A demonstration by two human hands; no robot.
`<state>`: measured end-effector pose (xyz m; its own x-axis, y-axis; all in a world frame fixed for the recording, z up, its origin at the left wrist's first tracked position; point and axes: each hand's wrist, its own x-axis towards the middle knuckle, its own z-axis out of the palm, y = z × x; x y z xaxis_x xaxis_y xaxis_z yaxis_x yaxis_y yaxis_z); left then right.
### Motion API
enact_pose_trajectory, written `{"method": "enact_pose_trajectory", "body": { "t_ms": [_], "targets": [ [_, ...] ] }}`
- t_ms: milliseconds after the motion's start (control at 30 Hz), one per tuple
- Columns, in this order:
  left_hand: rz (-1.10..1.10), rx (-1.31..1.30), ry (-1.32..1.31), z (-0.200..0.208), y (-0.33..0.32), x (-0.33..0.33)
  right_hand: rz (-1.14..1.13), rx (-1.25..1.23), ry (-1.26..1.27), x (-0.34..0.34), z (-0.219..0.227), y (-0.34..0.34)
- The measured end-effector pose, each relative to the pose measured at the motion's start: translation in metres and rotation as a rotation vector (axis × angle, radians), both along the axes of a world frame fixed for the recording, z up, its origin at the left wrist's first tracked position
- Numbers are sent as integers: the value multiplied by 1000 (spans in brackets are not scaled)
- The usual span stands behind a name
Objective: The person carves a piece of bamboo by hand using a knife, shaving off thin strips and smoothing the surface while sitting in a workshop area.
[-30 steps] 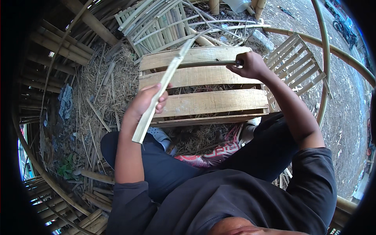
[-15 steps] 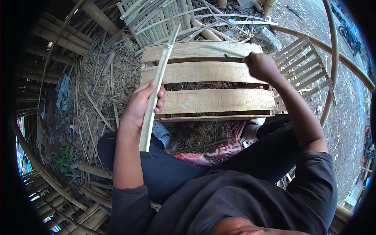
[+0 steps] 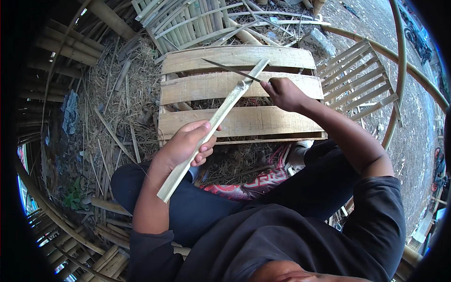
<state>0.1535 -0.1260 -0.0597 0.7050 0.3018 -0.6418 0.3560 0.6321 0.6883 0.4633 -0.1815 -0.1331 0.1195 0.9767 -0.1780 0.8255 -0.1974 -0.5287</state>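
My left hand [image 3: 190, 143] is wrapped round a long pale bamboo strip [image 3: 218, 115], which slants from near my left forearm up over a slatted wooden crate [image 3: 263, 121]. In my closed right hand [image 3: 283, 93] is a knife; its dark, narrow blade [image 3: 229, 69] points to the far left and crosses the strip near the far end. A raised curl or nick shows on the strip just beside the blade. The knife's handle is hidden in my fist.
Beyond the crate lie a bamboo slat panel [image 3: 192, 26] and loose strips. A small slatted rack [image 3: 359, 80] leans at the crate's right, near a stone block [image 3: 317, 44]. Shavings [image 3: 117, 94] cover the ground at left. A red printed sack [image 3: 249, 184] lies between my legs.
The bamboo strip has tilted to the right, its far end now over the crate. My right hand has come left and nearer, bringing the blade across the strip.
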Motion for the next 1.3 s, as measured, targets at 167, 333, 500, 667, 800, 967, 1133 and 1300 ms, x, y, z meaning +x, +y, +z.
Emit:
{"method": "enact_pose_trajectory", "body": {
  "t_ms": [167, 333, 500, 667, 800, 967, 1133, 1300],
  "targets": [
    [-45, 20, 7, -1, 0, -3, -35, -30, 44, -3, -9, 3],
    [-64, 53, 43, -2, -4, -3, 51, 86, -49, -7, -16, -2],
    [-113, 90, 60, -1, -4, -5, 48, 144, -12, -8, -22, -6],
    [-124, 144, 73, -4, -8, -9, 142, 253, -170, -4, -33, -3],
    [-131, 177, 80, -6, -8, -13, 203, 330, -214, 8, -48, 2],
    [-117, 101, 36, 22, -3, -30, -242, 37, -504, 85, -44, 20],
    [-9, 357, 93, 17, -7, -31, -590, 68, -72, 77, -28, 29],
    [-24, 414, 15, -12, -6, -21, -623, 99, 562, 28, 23, 30]
  ]
}}
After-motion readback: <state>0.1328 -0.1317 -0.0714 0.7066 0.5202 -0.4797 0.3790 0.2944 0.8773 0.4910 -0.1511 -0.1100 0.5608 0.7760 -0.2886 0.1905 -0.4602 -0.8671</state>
